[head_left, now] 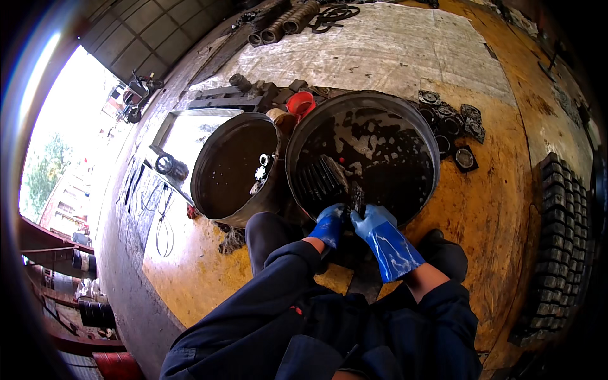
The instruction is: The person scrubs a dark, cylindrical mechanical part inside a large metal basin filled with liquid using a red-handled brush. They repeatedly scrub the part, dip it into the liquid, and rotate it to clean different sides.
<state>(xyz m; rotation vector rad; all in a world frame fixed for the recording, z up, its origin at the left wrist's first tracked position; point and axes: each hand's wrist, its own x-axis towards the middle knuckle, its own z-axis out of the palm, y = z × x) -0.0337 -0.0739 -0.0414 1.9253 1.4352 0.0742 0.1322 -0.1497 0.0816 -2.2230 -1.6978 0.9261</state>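
Both my hands wear blue rubber gloves and meet at the near rim of a large round metal tub [432, 140] of dark, foamy liquid. My left hand [330, 225] is closed, its fingertips hidden against dark wet parts. Beside it, my right hand [380, 235] has its fingers curled around the lower end of a dark narrow piece [358, 195], too dark to name. A dark ribbed part [316, 180] leans inside the tub, just beyond my left hand.
Left of the tub stands a smaller round tub [221, 166] of brownish liquid. A red container [300, 102] sits behind both. Dark greasy metal parts [465, 158] lie on the floor to the right. Ribbed black blocks [557, 237] stand in rows at far right.
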